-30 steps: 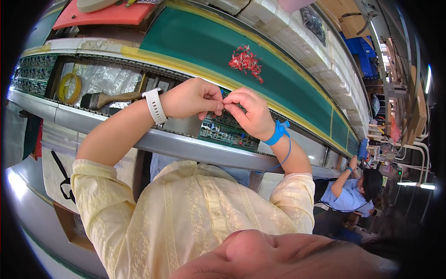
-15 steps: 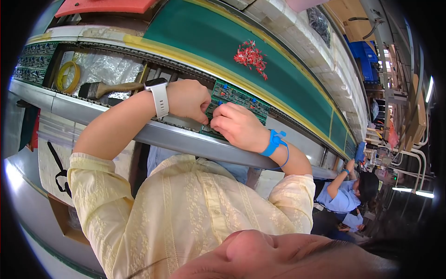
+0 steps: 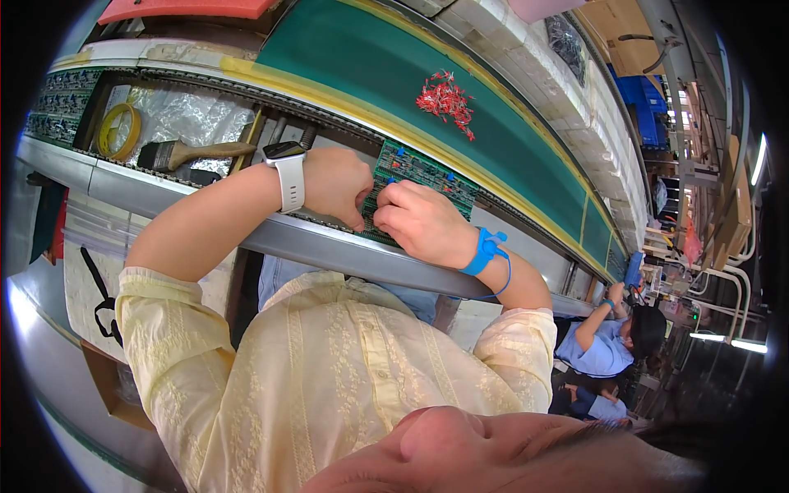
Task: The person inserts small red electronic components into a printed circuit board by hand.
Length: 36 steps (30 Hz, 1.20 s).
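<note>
A green circuit board point(image 3: 440, 182) with blue and dark parts lies across the conveyor rails in front of me. My left hand point(image 3: 335, 187) is at its left edge, thumb and fingers curled close to the board's near left part. On the near half of the same board is my right hand point(image 3: 427, 223), its fingers bent and pressed together. Whatever either set of fingertips holds is hidden or too small to make out. Beyond the board, a pile of small red components with thin metal leads point(image 3: 445, 103) lies on the green belt.
Left of my hands, a brush point(image 3: 193, 154), a yellow tape roll point(image 3: 120, 131) and clear plastic bags point(image 3: 185, 115) lie between the rails. More circuit boards point(image 3: 62, 105) sit at the far left. A metal rail point(image 3: 304, 237) runs before my body. Another person point(image 3: 604, 345) works at right.
My left hand has shifted slightly down and turned, so more of the watch shows. My right hand stays almost where it was on the board.
</note>
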Motion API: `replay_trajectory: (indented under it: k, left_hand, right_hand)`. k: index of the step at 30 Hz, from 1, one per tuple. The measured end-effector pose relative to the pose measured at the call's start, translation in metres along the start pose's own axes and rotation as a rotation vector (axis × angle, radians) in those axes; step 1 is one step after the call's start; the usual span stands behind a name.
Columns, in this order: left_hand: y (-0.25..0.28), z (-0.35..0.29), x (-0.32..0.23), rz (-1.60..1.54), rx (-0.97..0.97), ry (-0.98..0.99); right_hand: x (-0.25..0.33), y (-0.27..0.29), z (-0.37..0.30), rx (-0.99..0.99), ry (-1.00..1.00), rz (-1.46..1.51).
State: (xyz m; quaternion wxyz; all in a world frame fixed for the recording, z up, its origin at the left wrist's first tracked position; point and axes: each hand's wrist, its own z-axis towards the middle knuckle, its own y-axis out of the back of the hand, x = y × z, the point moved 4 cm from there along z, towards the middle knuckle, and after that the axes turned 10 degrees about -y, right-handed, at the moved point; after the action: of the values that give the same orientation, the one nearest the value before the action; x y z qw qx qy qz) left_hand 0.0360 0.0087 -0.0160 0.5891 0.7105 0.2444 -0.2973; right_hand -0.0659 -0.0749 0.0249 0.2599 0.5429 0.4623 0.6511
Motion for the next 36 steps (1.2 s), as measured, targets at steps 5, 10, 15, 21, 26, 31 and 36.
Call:
replay_trajectory:
  k: [5, 10, 15, 21, 26, 31, 36]
  left_hand:
    - [-0.0005, -0.0003, -0.0016, 0.014, 0.008, 0.016]
    - [-0.0002, -0.0011, -0.0018, -0.001, -0.028, -0.015]
    - [0.0017, -0.0008, -0.0016, -0.017, -0.033, -0.048]
    - [0.0018, -0.001, -0.002, -0.022, -0.034, -0.052]
    - [0.0023, -0.0014, -0.0028, -0.031, -0.038, -0.058]
    - [0.0016, -0.0009, -0.002, -0.029, -0.031, -0.049]
    - [0.0014, 0.0004, -0.0005, -0.025, -0.033, -0.056]
  right_hand:
    - [0.0007, -0.0038, -0.0019, -0.014, 0.009, -0.034]
    - [0.0, -0.0068, -0.0043, -0.102, 0.064, -0.062]
    - [-0.0001, -0.0073, -0.0062, -0.107, 0.074, -0.079]
    - [-0.0002, -0.0081, -0.0059, -0.074, 0.08, -0.124]
    - [0.0005, -0.0089, -0.0058, -0.07, 0.107, -0.153]
    - [0.0002, -0.0073, -0.0061, -0.125, 0.141, -0.131]
    - [0.0001, -0.0085, -0.0088, -0.108, 0.155, -0.163]
